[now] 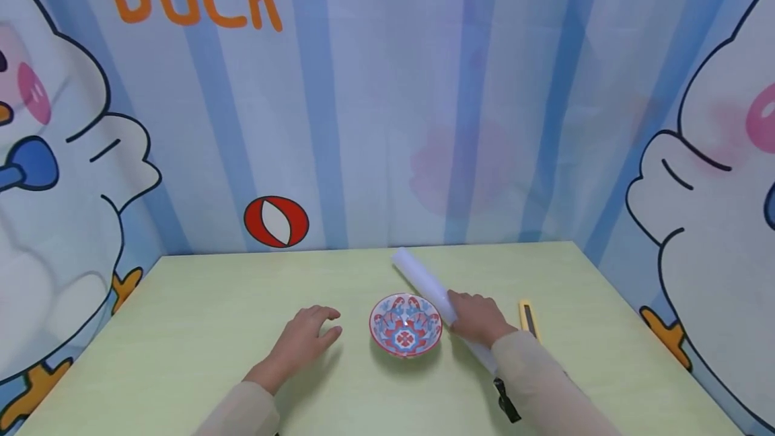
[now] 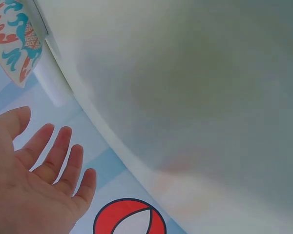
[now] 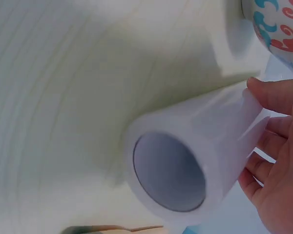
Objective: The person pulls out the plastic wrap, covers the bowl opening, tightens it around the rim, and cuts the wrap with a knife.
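Note:
A roll of whitish plastic film (image 1: 420,278) lies slantwise on the table, right of a patterned bowl (image 1: 406,325). My right hand (image 1: 481,318) grips the roll around its middle. The right wrist view shows the thumb on one side of the film roll (image 3: 219,126) and the fingers on the other, with its hollow core facing the camera. Over the table to the left of the bowl, my left hand (image 1: 305,338) holds nothing, its fingers spread and slightly bent. In the left wrist view the palm of this hand (image 2: 44,170) is seen below the bowl (image 2: 17,44).
A yellow utility knife (image 1: 529,318) lies right of my right hand. A black strap-like piece (image 1: 506,401) shows beside the right sleeve. The pale green table (image 1: 200,328) ends at a striped blue backdrop (image 1: 387,120) printed with ducks and a red ball.

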`<state>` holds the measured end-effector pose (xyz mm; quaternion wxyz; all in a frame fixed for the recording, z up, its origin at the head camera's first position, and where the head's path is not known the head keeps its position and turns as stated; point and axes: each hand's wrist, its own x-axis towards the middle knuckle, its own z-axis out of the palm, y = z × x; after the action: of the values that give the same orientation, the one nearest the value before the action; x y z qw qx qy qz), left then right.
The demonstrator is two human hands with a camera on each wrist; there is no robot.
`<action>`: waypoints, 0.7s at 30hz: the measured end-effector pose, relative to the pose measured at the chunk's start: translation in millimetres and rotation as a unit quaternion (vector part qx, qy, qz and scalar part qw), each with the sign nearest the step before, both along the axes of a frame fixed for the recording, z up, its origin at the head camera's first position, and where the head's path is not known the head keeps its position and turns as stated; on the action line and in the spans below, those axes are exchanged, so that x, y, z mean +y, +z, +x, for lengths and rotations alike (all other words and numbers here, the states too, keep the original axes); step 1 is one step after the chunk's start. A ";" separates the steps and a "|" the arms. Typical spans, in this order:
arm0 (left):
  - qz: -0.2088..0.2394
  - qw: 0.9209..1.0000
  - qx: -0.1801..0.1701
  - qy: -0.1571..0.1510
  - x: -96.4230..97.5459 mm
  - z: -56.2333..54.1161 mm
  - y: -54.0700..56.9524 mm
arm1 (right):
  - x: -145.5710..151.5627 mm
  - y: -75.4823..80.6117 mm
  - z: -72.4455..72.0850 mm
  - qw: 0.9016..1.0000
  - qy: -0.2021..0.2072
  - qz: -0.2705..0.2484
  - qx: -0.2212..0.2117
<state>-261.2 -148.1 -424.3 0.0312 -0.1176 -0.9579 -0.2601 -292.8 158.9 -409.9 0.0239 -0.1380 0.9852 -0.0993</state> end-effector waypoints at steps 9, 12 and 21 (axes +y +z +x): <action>-0.029 0.998 0.024 -0.042 5.2 -17.9 9.5 | -8.8 4.7 -6.1 0.999 0.020 0.044 0.012; -0.050 0.995 0.057 -0.061 7.0 -25.4 10.8 | -5.0 3.9 -8.9 0.997 0.033 0.054 0.033; -0.174 0.972 0.141 -0.079 14.5 -55.0 6.4 | -3.9 1.1 -14.0 0.997 0.052 0.024 0.052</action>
<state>-316.2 -133.6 -417.8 0.1242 -0.2315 -0.9621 -0.0724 -306.8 155.0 -408.8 -0.0186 -0.1935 0.9787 -0.0666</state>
